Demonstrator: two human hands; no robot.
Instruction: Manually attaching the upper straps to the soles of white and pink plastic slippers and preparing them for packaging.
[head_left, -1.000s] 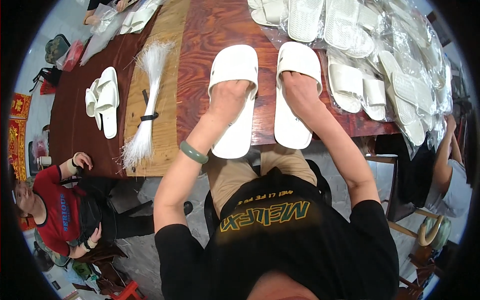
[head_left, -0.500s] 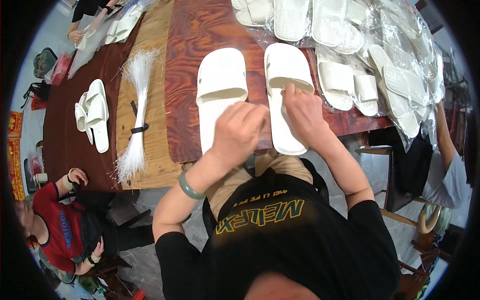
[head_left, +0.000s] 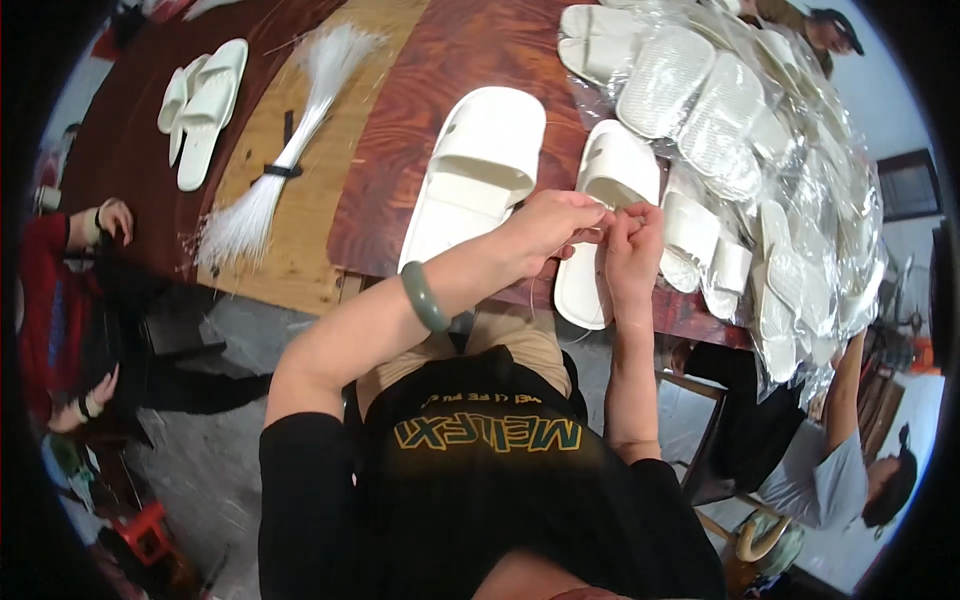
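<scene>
Two white slippers lie side by side on the reddish wood board, toes pointing away from me: a left slipper and a right slipper. Over the right one, my left hand and my right hand meet, fingertips pinched together just below its strap. A thin pale strand seems to run between the fingers, with a faint loop below my left hand. Its ends are hidden by the fingers. A green bangle circles my left wrist.
White plastic strands, bound with a black band, lie to the left. Beyond them are smaller white slippers on a brown cloth. Bagged slippers crowd the right side. Other people sit at left and right.
My left hand has moved right to meet my right hand, and both now pinch at the right slipper's strap. My view has turned, and the right slipper now sits slightly angled.
</scene>
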